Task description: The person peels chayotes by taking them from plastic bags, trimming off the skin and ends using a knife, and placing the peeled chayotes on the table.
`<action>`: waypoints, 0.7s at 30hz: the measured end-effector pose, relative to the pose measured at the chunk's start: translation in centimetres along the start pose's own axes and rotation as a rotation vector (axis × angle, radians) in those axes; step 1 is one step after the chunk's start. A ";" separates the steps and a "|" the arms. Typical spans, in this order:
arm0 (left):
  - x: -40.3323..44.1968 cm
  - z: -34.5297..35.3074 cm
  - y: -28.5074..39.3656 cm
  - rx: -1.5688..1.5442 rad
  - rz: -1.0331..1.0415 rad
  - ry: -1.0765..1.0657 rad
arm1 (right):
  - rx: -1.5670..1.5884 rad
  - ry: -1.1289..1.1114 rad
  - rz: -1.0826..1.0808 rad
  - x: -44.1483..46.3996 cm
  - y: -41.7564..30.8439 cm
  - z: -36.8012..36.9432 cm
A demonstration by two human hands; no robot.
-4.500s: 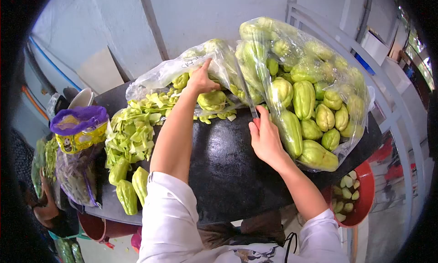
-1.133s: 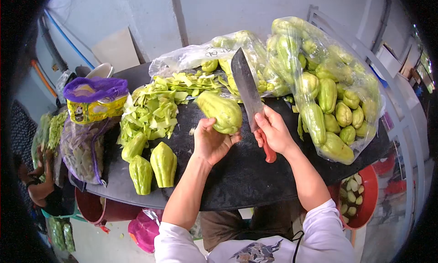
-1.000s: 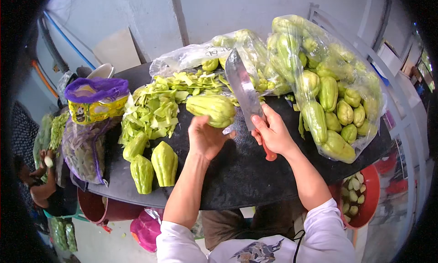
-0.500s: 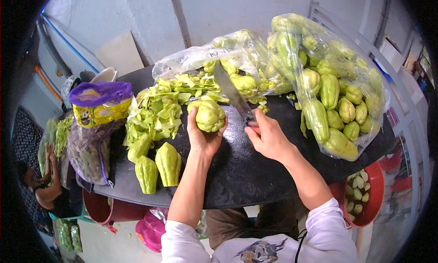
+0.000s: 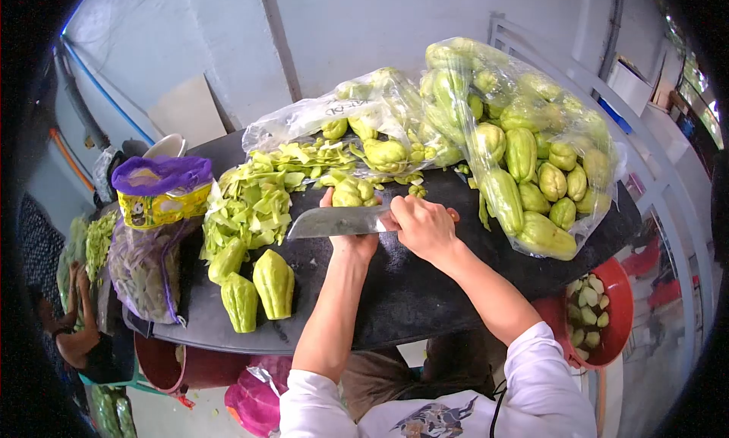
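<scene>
A pale green chayote (image 5: 352, 192) rests in my left hand (image 5: 355, 245), whose fingers curl around it over the middle of the table. My right hand (image 5: 427, 227) is closed on the handle of a broad knife (image 5: 334, 222). The blade lies level in front of the chayote, pointing left and hiding its lower part; whether it touches the skin I cannot tell. Left of my left hand stand a few more chayotes (image 5: 273, 285), beside a heap of green peelings (image 5: 250, 203). Behind the held chayote, others lie in an opened clear plastic bag (image 5: 304, 121).
A large clear bag full of chayotes (image 5: 531, 165) fills the right of the dark table (image 5: 425, 309). At the left edge sits a purple mesh bag (image 5: 144, 263). Red tubs (image 5: 616, 332) stand below. Another person (image 5: 76, 332) works at far left.
My right hand has swung the knife from pointing up and away to lying level across the front of the chayote. The camera view has shifted slightly.
</scene>
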State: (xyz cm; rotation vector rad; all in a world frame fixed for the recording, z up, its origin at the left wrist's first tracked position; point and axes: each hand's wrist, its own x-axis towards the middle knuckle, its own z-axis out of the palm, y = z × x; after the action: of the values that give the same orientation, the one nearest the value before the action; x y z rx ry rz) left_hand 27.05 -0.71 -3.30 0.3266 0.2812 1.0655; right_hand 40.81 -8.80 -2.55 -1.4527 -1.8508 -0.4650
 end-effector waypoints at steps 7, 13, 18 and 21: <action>-1.2 1.9 1.1 0.072 0.067 0.090 | 0.332 -0.050 0.304 0.6 -0.2 -0.1; -2.1 1.9 0.8 -0.278 -0.005 -0.204 | 0.930 0.081 0.537 1.4 -0.8 -0.8; -2.5 2.7 1.3 0.043 -0.107 -0.107 | 1.012 0.094 0.536 0.5 1.8 -0.5; -2.4 2.0 3.4 0.305 -0.516 -0.352 | 0.829 -0.008 0.478 0.6 2.9 -3.1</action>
State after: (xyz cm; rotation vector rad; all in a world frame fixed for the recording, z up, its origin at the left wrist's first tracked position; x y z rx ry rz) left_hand 24.01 -1.60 0.01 0.6664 0.1948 0.4421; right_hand 44.49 -9.56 -0.49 -1.2177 -1.3564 0.4943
